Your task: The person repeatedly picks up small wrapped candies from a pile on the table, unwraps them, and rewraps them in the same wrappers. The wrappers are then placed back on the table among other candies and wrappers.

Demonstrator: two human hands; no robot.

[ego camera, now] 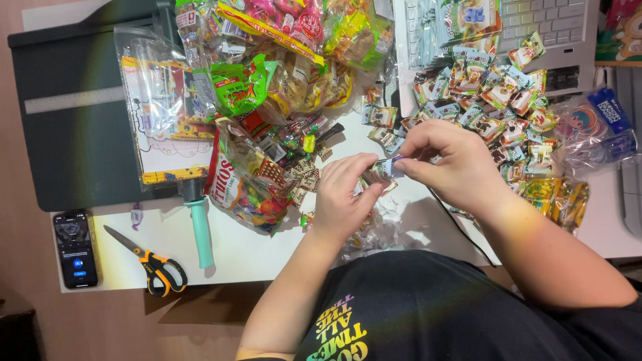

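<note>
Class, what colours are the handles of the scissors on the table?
Orange and black on the scissors, seen in the head view.

I have a single view, from the camera on the wearer's head, looking almost straight down over the chest onto the white table (267, 257). It sits close: the left hand (344, 194) and right hand (448, 160) fill the middle. The frame reaches from the phone (75, 249) at one edge to the laptop keyboard (548, 23) at the far corner.
</note>
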